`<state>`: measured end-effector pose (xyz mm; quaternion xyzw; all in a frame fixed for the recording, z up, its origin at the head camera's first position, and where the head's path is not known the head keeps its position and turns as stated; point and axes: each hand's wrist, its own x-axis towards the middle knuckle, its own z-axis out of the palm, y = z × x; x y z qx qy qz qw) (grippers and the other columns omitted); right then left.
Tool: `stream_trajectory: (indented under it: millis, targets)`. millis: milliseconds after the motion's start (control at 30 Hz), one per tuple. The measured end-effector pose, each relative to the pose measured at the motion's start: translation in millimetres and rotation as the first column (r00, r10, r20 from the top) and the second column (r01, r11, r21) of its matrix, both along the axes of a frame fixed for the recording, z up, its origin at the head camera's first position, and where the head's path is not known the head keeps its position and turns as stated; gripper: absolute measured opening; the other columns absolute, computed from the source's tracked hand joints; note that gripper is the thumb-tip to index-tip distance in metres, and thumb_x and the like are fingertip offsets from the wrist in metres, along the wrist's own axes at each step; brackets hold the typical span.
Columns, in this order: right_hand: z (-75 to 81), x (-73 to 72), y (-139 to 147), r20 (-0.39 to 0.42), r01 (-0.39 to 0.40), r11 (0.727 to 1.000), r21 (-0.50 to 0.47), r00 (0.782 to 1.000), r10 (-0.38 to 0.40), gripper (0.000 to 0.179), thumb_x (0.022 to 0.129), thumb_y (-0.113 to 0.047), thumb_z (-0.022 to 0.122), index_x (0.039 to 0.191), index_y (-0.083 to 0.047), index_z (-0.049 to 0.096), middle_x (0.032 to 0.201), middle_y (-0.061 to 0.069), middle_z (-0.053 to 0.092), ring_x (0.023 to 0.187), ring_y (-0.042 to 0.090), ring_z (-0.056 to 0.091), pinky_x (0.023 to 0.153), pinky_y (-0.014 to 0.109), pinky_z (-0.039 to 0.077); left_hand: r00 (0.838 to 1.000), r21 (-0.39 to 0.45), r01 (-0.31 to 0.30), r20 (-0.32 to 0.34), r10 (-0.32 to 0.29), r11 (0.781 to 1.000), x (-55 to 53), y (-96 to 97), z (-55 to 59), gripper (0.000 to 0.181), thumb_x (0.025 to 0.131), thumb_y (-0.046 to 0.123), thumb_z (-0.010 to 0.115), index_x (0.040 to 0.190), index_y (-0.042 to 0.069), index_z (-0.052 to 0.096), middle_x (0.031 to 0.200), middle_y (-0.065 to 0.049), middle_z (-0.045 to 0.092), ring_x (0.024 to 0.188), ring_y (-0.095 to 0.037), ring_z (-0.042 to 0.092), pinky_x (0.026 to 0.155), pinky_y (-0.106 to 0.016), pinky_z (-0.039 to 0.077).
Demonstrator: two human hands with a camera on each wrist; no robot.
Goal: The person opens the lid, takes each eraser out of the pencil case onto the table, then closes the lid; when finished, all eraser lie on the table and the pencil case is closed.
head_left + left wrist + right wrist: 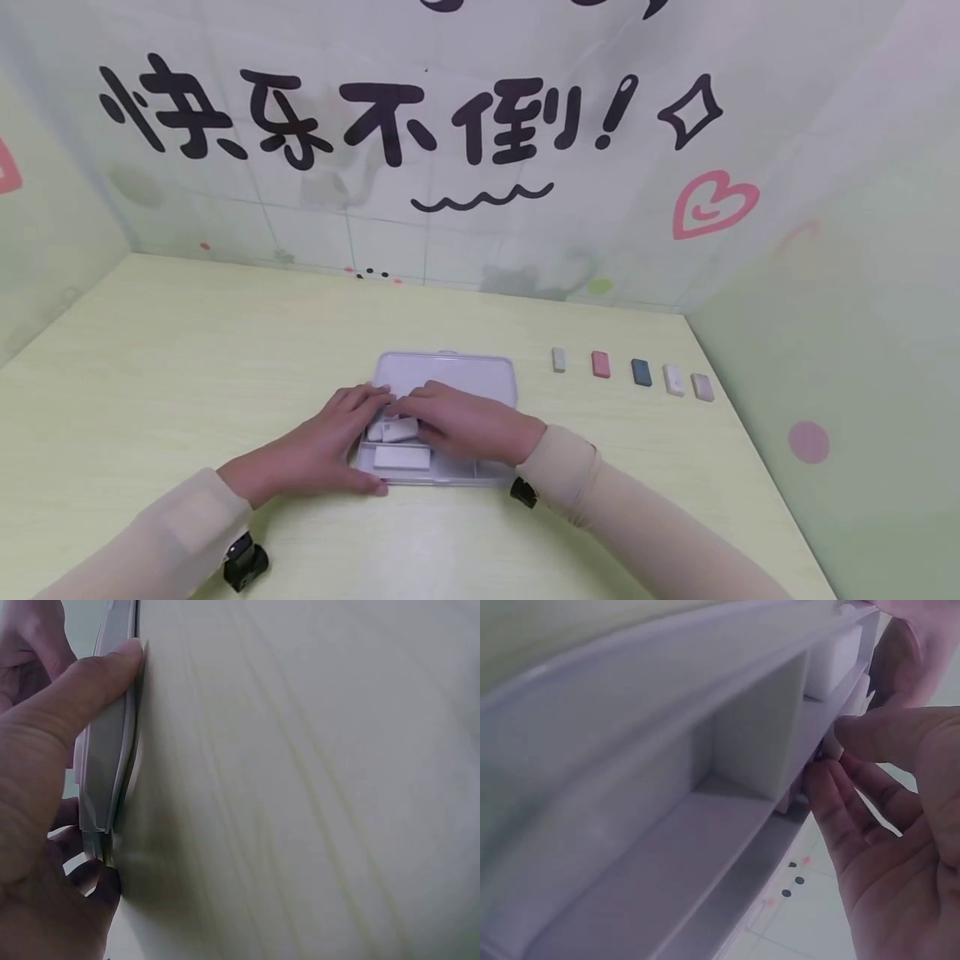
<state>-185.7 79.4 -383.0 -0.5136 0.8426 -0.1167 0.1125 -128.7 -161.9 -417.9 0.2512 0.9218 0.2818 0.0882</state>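
Note:
A pale plastic case [483,379] lies on the table with its lid laid back and divided compartments at the front. My left hand [322,450] grips its left end, the thumb [105,671] along the front wall and the fingers round the side. My right hand [468,421] reaches into the left part of the case. Its thumb and fingertips pinch a white eraser [832,741], mostly hidden by the hand. Beside those fingertips, more white eraser [400,429] shows in the rear compartment. A long white block [402,458] lies in the front compartment.
To the right of the case stands a row of small blocks: a pale grey one [558,360], a pink one [601,364], a dark blue one [641,372], a white one [673,380] and a greyish lilac one [702,387]. A printed curtain [480,233] hangs behind the table.

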Motion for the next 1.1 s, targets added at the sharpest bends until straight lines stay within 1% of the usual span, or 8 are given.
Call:
stream_trajectory:
  millis: [167,300,367,500,667,800,933,1100]
  targets:
    - [2.8,-0.3,-3,0.002,-0.013,0.999,0.03,1.0,0.013,0.044,0.105,-0.009,0.058,0.149,-0.019,0.057,0.127,-0.001,0.069,0.113,0.012,0.062,0.102,0.02,0.05,1.0,0.006,0.001,-0.007,-0.001,1.0,0.5,-0.8,-0.7,0.11,0.076,0.057,0.088,0.158,0.004,0.038,0.167,-0.02,0.034,0.152,-0.044,0.031,0.118,-0.065,0.04]
    - [4.8,-3.0,-4,0.017,-0.03,0.998,0.048,0.999,0.029,0.048,0.104,-0.008,0.059,0.151,-0.021,0.057,0.121,0.0,0.068,0.104,0.009,0.058,0.094,0.016,0.049,1.0,0.017,0.005,-0.014,-0.004,1.0,1.2,-1.1,-0.4,0.111,0.076,0.058,0.088,0.158,0.003,0.038,0.166,-0.021,0.035,0.151,-0.045,0.031,0.117,-0.066,0.04]
    - [6.4,-5.0,-5,0.045,-0.037,0.998,0.053,0.998,0.035,0.049,0.103,-0.007,0.06,0.151,-0.019,0.057,0.12,0.001,0.067,0.1,0.009,0.056,0.091,0.015,0.047,1.0,0.021,0.004,-0.011,-0.004,1.0,1.5,-1.1,-0.5,0.111,0.076,0.057,0.088,0.158,0.002,0.038,0.167,-0.021,0.034,0.151,-0.045,0.031,0.117,-0.066,0.04]
    - [9.0,-9.7,-7,0.14,-0.027,0.998,0.063,0.99,0.019,0.051,0.101,-0.005,0.062,0.151,-0.014,0.056,0.115,0.003,0.065,0.093,0.01,0.054,0.084,0.015,0.046,1.0,0.021,-0.005,0.005,0.005,1.0,1.5,-1.0,-1.7,0.11,0.076,0.056,0.088,0.158,0.002,0.038,0.167,-0.021,0.033,0.152,-0.045,0.03,0.118,-0.066,0.039]
    - [9.4,-15.2,-7,0.253,0.019,0.997,0.079,0.967,-0.039,0.055,0.099,-0.006,0.066,0.153,-0.014,0.055,0.109,0.0,0.06,0.092,0.008,0.055,0.084,0.014,0.047,1.0,0.011,-0.002,-0.006,0.002,1.0,0.8,-1.9,-3.2,0.11,0.076,0.056,0.088,0.158,0.003,0.039,0.167,-0.022,0.034,0.151,-0.045,0.031,0.118,-0.066,0.04]
    - [10.5,-16.8,-7,0.319,0.036,0.996,0.083,0.946,-0.061,0.056,0.099,-0.006,0.067,0.153,-0.015,0.055,0.107,0.0,0.06,0.094,0.007,0.056,0.086,0.015,0.049,1.0,0.013,0.0,-0.009,0.0,1.0,0.7,-1.8,-3.8,0.111,0.076,0.057,0.088,0.158,0.003,0.039,0.167,-0.022,0.034,0.151,-0.045,0.031,0.118,-0.066,0.039]
    - [12.0,-16.5,-6,0.328,0.036,0.996,0.081,0.943,-0.061,0.055,0.099,-0.005,0.066,0.152,-0.014,0.056,0.107,0.0,0.06,0.094,0.006,0.055,0.086,0.014,0.048,1.0,0.013,-0.003,-0.01,0.003,1.0,1.1,-1.6,-3.6,0.111,0.075,0.058,0.088,0.158,0.003,0.039,0.167,-0.022,0.034,0.151,-0.044,0.031,0.118,-0.066,0.039]
    - [8.8,-17.6,-6,0.306,0.033,0.998,0.059,0.951,-0.05,0.051,0.1,-0.004,0.065,0.149,-0.014,0.058,0.107,0.001,0.061,0.092,0.006,0.054,0.084,0.015,0.048,1.0,0.01,-0.005,-0.009,0.005,1.0,0.9,-1.2,-3.6,0.112,0.076,0.058,0.088,0.159,0.002,0.038,0.166,-0.021,0.034,0.151,-0.043,0.031,0.118,-0.064,0.04]
